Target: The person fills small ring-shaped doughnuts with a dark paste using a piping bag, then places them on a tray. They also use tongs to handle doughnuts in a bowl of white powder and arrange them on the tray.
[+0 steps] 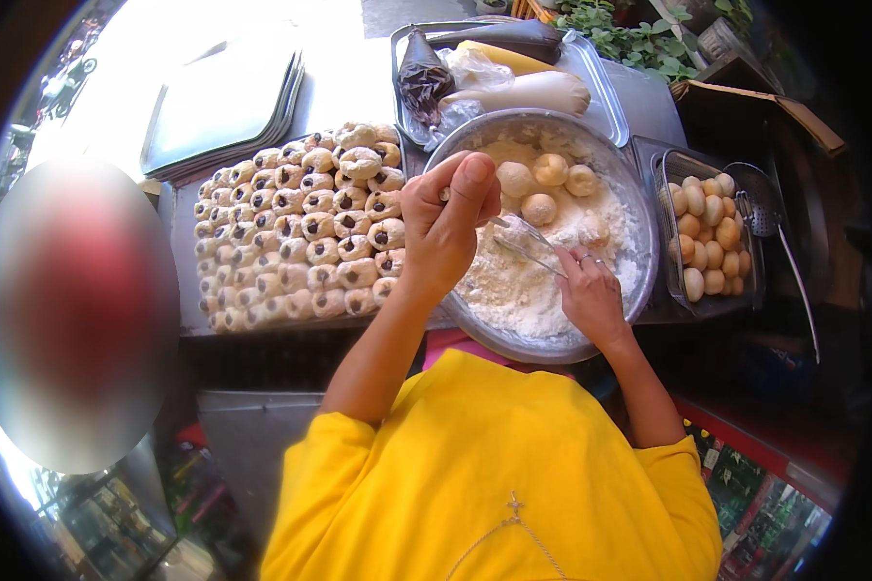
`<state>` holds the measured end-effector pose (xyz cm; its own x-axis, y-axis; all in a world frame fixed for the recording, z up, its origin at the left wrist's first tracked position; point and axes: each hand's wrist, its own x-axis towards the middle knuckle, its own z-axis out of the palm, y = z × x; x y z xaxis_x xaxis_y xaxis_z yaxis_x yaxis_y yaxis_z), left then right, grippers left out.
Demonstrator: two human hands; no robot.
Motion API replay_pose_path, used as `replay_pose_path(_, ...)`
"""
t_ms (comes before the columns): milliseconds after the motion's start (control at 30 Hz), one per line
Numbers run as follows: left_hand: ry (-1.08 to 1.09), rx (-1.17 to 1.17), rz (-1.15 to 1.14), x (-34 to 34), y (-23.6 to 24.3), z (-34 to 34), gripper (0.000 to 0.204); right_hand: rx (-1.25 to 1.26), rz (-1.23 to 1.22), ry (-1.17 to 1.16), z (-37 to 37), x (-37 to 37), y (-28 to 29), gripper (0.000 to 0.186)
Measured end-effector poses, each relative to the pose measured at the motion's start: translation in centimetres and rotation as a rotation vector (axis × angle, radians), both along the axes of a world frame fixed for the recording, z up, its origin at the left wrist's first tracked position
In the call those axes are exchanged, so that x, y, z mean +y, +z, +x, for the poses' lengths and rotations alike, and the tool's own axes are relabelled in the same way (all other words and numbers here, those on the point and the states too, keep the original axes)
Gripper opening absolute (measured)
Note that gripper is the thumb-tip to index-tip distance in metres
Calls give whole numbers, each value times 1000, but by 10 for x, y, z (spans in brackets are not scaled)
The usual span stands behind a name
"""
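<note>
My left hand (448,221) is raised over the bowl's left rim, closed in a fist with the thumb on top. A small pale end shows between its fingers; the rest of what it grips is hidden. My right hand (591,295) is closed on thin metal tongs (530,254), which point left over the flour. Below both hands stands a large metal bowl (645,225) of white flour (513,295). Several round dough balls (539,209) lie in the flour at the bowl's far side, some dusted with it.
Rows of floured buns with dark filling (317,226) cover the left. Behind them are stacked trays (218,107). A tray (606,82) behind the bowl holds piping bags (518,94). At right, a wire basket (661,198) holds plain buns (712,232) beside a skimmer (763,221).
</note>
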<state>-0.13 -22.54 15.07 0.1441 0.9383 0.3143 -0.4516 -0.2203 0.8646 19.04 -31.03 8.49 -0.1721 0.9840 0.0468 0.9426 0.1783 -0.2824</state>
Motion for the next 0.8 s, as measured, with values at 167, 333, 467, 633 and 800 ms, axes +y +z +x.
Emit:
replay_pose_path(167,-60,109,19,11,-19,9,37,-24,41,22,4,5,-6,33)
replay_pose_path(333,-120,311,117,9,-29,35,35,-81,31,54,5,11,-5,30)
replay_pose_path(467,-188,388,328,-2,0,34,31,-138,-9,92,8,15,2,30)
replay_pose_path(633,66,210,305,10,37,-39,35,-161,-2,60,5,9,15,31)
replay_pose_path(800,419,-119,221,18,39,-109,38,-122,21,104,-8,27,49,31)
